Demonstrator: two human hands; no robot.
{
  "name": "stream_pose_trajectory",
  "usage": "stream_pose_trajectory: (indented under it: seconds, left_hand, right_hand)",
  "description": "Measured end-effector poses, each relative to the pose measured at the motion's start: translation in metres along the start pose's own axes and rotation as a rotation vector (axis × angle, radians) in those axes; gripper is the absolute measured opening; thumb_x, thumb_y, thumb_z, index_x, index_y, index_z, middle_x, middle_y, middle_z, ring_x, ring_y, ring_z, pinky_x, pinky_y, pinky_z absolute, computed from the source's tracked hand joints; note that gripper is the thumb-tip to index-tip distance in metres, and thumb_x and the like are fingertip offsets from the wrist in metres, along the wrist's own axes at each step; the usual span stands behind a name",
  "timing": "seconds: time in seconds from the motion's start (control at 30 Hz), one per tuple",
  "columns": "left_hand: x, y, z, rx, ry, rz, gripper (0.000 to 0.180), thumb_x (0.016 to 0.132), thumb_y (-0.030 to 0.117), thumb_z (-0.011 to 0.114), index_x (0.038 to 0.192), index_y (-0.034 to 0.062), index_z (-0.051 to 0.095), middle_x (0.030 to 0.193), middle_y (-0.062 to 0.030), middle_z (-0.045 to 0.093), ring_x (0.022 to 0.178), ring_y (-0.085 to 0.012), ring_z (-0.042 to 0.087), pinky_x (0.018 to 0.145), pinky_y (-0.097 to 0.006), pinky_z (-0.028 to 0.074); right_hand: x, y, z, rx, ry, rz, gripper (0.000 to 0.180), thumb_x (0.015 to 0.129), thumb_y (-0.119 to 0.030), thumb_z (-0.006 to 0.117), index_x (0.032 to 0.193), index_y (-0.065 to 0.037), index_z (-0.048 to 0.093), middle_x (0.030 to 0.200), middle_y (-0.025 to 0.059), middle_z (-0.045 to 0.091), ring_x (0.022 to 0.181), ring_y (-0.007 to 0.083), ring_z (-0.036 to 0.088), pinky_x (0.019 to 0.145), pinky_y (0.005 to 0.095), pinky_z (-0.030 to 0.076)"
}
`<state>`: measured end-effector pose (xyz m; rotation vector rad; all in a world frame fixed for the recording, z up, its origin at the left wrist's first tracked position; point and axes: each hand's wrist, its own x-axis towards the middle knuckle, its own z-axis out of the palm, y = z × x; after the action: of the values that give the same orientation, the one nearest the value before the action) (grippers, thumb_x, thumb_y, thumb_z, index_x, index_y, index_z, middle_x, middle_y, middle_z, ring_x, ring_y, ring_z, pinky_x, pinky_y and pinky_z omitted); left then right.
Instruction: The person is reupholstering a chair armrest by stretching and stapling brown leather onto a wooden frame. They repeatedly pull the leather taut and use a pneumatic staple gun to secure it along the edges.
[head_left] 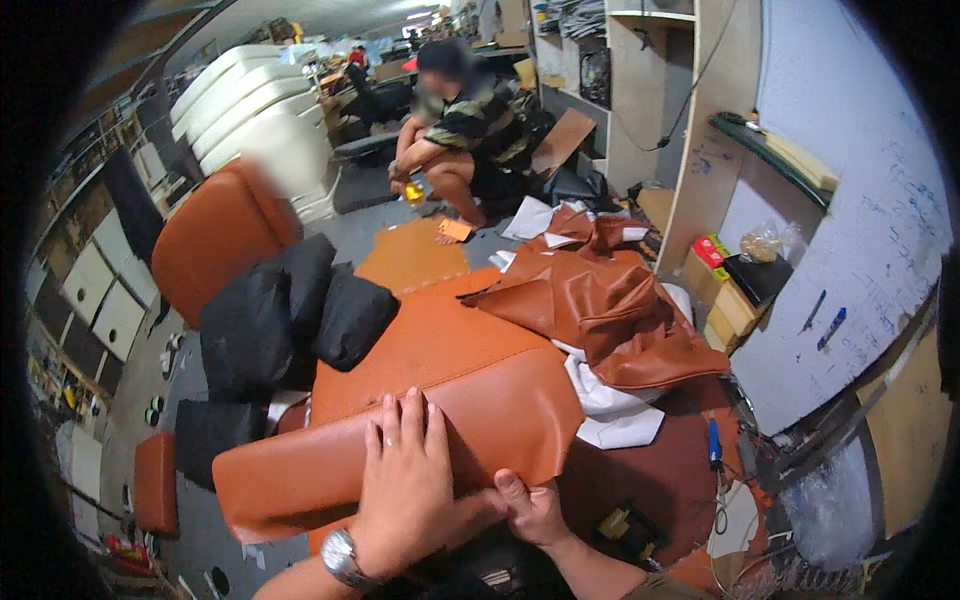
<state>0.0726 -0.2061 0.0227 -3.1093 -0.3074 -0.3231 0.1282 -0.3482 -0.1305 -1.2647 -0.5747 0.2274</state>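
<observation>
A brown-orange leather piece (pixel 300 470) with a stitched seam along its far side lies across in front of me. My left hand (pixel 412 475), a silver watch on its wrist, rests flat on it with the fingers stretched out. To its right, my right hand (pixel 535 510) pinches the leather's near edge, thumb on top; its other fingertips are partly hidden. Beyond the seam the same orange leather (pixel 430 320) spreads away from me. A heap of loose brown leather covers (pixel 620 310) with white backing lies at the far right of it.
Black cushions (pixel 345 315) sit at the left, before an orange backrest (pixel 215 240). A person (pixel 455 130) squats beyond the leather. White foam shapes (pixel 250 110) stand stacked behind. On the right are a blue-handled tool (pixel 714 443), cables, and a shelf unit (pixel 740 210).
</observation>
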Motion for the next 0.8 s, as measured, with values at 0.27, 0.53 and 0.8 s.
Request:
stream_pose_trajectory:
  seconds: [0.27,0.53,0.8]
  left_hand:
    - [0.103,0.029,0.03,-0.148,-0.047,0.318,0.068,0.107,0.05,0.06,0.161,0.0096,0.05,0.146,-0.0282,0.059,0.132,-0.0465,0.059,0.109,-0.058,0.047]
    - [0.098,0.019,0.031,-0.232,-0.018,0.35,0.066,0.107,0.055,0.058,0.163,0.0199,0.052,0.129,-0.0254,0.061,0.117,-0.0422,0.062,0.097,-0.052,0.049]
    - [0.093,0.017,0.045,-0.281,0.088,0.334,0.07,0.107,0.059,0.056,0.162,0.0171,0.053,0.131,-0.0251,0.061,0.117,-0.0402,0.061,0.099,-0.052,0.047]
  right_hand:
    - [-0.008,0.027,0.001,-0.036,0.045,-0.009,0.046,0.113,-0.016,0.062,0.156,-0.002,0.054,0.154,0.0122,0.06,0.145,0.0242,0.054,0.123,0.0413,0.04]
    - [-0.007,0.012,-0.019,0.035,0.099,-0.014,0.075,0.107,-0.052,0.067,0.154,0.004,0.051,0.151,0.0127,0.059,0.139,0.0237,0.056,0.118,0.0415,0.043]
    - [0.002,-0.012,-0.075,-0.263,0.173,0.354,0.049,0.116,-0.042,0.055,0.111,0.004,0.072,0.107,0.0063,0.074,0.103,0.0148,0.065,0.093,0.0347,0.051]
